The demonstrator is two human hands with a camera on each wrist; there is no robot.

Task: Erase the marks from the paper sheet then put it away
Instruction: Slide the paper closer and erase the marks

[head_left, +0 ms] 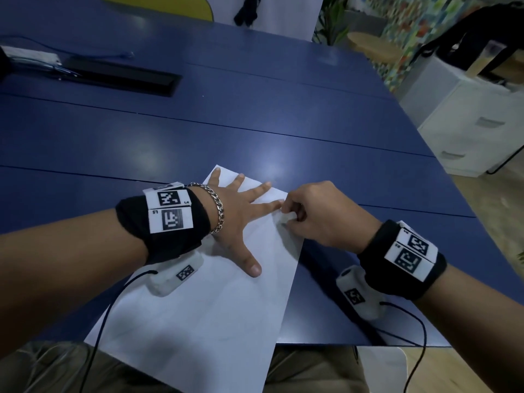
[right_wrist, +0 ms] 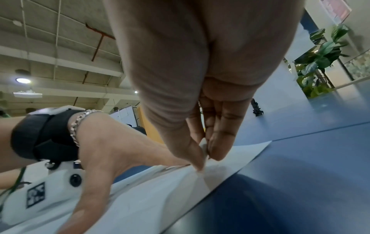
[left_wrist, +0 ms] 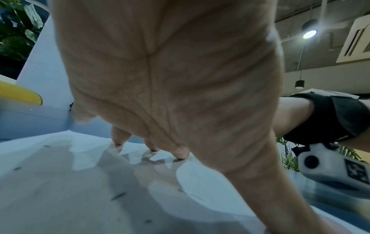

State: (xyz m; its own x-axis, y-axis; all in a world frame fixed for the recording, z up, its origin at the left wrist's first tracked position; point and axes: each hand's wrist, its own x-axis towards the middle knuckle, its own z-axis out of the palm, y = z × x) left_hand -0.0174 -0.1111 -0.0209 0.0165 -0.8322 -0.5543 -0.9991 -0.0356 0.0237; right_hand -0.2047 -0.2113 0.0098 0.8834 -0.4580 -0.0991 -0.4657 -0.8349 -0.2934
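Note:
A white paper sheet (head_left: 209,302) lies on the blue table (head_left: 255,109), its near end hanging over the front edge. My left hand (head_left: 241,211) presses flat on the sheet's far half with fingers spread. My right hand (head_left: 295,215) pinches a small white eraser (head_left: 286,218) and holds it against the paper at the right edge, beside the left fingertips. In the right wrist view the eraser (right_wrist: 204,147) sits between thumb and fingers on the paper (right_wrist: 160,197). The left wrist view shows fingertips (left_wrist: 181,154) on the sheet (left_wrist: 80,182), with small dark flecks scattered over it.
A black cable tray (head_left: 119,78) is set into the table at the far left, with a white box and blue cable beside it. A white drawer cabinet (head_left: 476,126) stands off the table's right side. A yellow chair back (head_left: 158,7) shows at the far edge.

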